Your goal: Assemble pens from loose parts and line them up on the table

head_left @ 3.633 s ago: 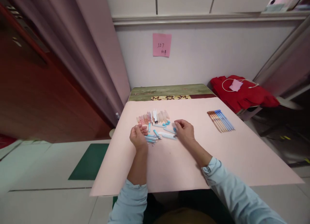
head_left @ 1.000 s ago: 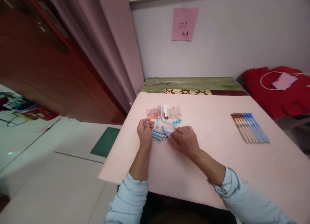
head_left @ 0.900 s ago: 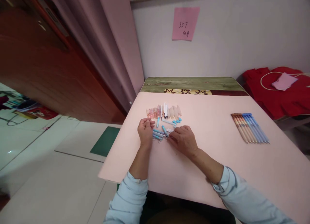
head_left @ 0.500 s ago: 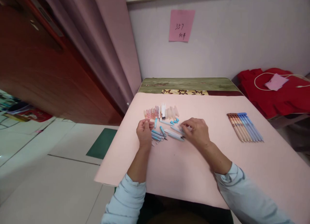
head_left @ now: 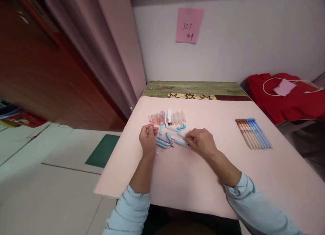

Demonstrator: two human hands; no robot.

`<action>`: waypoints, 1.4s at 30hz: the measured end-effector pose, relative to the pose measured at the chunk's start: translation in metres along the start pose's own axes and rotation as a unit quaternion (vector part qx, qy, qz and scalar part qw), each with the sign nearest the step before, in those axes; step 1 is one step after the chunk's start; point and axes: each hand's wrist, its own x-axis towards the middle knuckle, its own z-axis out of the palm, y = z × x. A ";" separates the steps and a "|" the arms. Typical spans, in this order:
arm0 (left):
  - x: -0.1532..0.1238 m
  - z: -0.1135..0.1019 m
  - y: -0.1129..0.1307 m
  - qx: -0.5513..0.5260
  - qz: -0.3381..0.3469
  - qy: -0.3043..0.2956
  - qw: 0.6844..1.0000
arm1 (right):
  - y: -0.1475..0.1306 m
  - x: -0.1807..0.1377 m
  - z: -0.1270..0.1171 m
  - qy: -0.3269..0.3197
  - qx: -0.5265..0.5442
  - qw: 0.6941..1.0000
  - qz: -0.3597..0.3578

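Loose blue and white pen parts (head_left: 166, 140) lie scattered on a pink sheet (head_left: 203, 167) between my hands. My left hand (head_left: 147, 139) rests curled at their left edge, fingertips pinched together near a small piece; what it holds is too small to tell. My right hand (head_left: 201, 142) lies on the sheet at the right end of the pile, with its fingers on a white pen barrel (head_left: 180, 141). Behind the pile sits a row of clear, pinkish and white small parts (head_left: 166, 117).
A neat row of finished brown and blue pens (head_left: 253, 133) lies at the right. Behind the sheet shows a green wooden table edge (head_left: 193, 87). A pink note (head_left: 189, 25) hangs on the wall. Red cloth (head_left: 284, 99) with a white cord lies at the right.
My right hand moved right from the pile, then came back a little to the white barrel. My left hand stayed curled at the pile's left edge. The view shifted slightly.
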 end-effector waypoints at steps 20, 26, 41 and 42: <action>-0.034 0.018 0.040 0.004 0.010 -0.213 0.977 | -0.014 -0.002 0.002 -0.053 0.479 0.864 0.145; -0.047 0.023 0.042 -0.007 -0.061 -0.332 0.941 | -0.024 -0.005 0.003 -0.077 0.518 0.844 0.114; -0.004 0.004 0.029 -0.240 -0.114 -0.042 0.963 | -0.010 -0.009 0.008 0.000 -0.031 0.999 0.017; -0.005 0.005 0.029 -0.235 -0.109 -0.039 0.965 | -0.012 -0.010 0.009 0.002 -0.043 0.999 0.018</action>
